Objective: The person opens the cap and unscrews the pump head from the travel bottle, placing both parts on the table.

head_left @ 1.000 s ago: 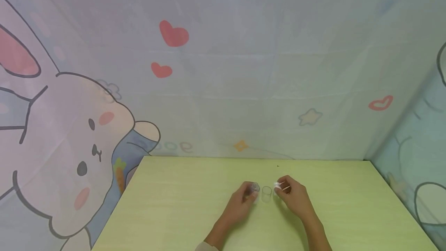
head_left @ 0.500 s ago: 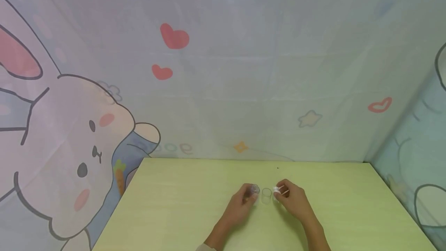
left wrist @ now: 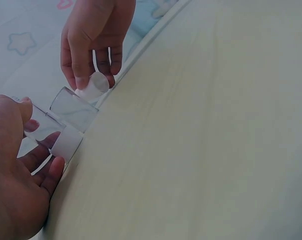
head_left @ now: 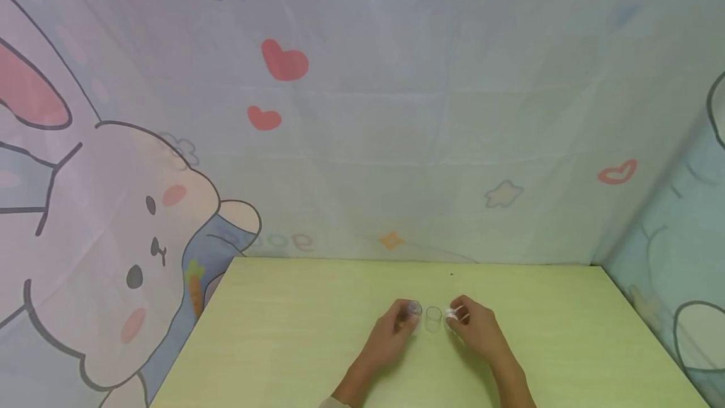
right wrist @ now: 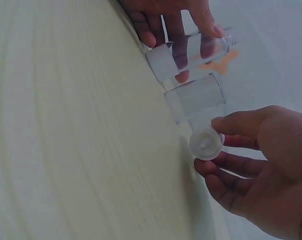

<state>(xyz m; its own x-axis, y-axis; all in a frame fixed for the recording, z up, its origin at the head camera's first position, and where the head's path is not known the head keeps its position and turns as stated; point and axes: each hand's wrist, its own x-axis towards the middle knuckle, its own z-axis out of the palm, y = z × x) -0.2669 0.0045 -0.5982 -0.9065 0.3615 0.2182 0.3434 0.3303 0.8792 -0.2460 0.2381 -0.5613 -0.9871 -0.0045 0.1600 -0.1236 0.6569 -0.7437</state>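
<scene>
In the head view my left hand [head_left: 391, 335] grips a clear bottle [right wrist: 196, 52] that stands on the table. The bottle has a white lower part and an uncapped threaded neck, best seen in the right wrist view. Beside it a clear, open-topped cylinder [right wrist: 198, 97], like an overcap or small cup, stands between the hands, touched by neither. My right hand [head_left: 477, 327] pinches a small white round cap [right wrist: 207, 144] between thumb and fingers. A short stub shows in the cap's middle. The cap is close to the cylinder's right side; fingers partly cover bottle and cap.
A pale yellow-green table [head_left: 272, 332] spreads beneath both hands. Its far edge meets a hanging cloth [head_left: 362, 143] printed with a rabbit, hearts and stars. A tiny dark speck [head_left: 452, 274] lies near the back of the table.
My right hand has shifted slightly nearer with the white cap, whose tilt has changed a little. My left hand keeps its grip on the bottle, and the clear cylinder stays in place.
</scene>
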